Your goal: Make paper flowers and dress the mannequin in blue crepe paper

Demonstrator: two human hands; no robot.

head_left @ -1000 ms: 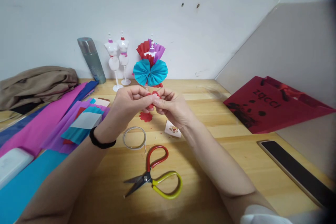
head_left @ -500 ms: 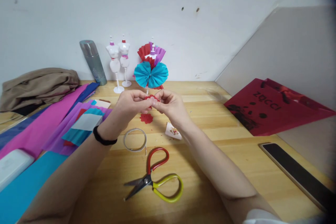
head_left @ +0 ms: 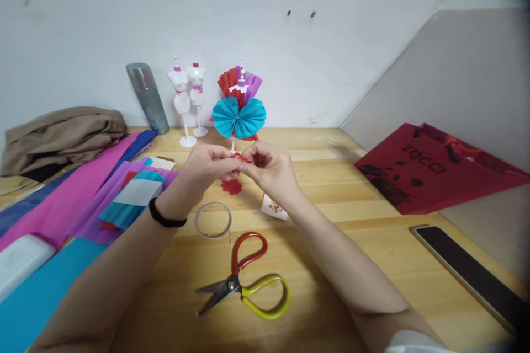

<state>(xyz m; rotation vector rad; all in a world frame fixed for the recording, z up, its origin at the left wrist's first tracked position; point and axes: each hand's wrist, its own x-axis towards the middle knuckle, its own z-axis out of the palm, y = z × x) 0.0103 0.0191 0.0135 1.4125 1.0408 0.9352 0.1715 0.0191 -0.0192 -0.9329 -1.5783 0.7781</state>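
Between my fingertips is a small red paper flower [head_left: 237, 156], mostly hidden by the fingers. My left hand [head_left: 210, 167] pinches it from the left, and my right hand [head_left: 268, 164] pinches it from the right. Just below them a second red paper flower [head_left: 232, 187] lies flat on the table. Behind my hands stands a small white mannequin dressed in pleated paper, with a turquoise paper bow [head_left: 239, 117] in front and red and purple fans above. A roll of tape [head_left: 199, 223] and open scissors [head_left: 232, 285] with red and yellow handles lie nearer to me.
Two white mannequins [head_left: 181, 100] and a grey flask [head_left: 148, 99] stand at the back. Coloured paper [head_left: 83, 193] and a brown cloth [head_left: 66, 135] lie on the left. At right are a red paper bag [head_left: 409, 176] and a phone [head_left: 467, 273]. A small printed card [head_left: 273, 208] lies mid-table.
The red flower between my fingers now shows less of its face and looks pinched or folded. My right fingers have curled in slightly; the objects on the table stay put.
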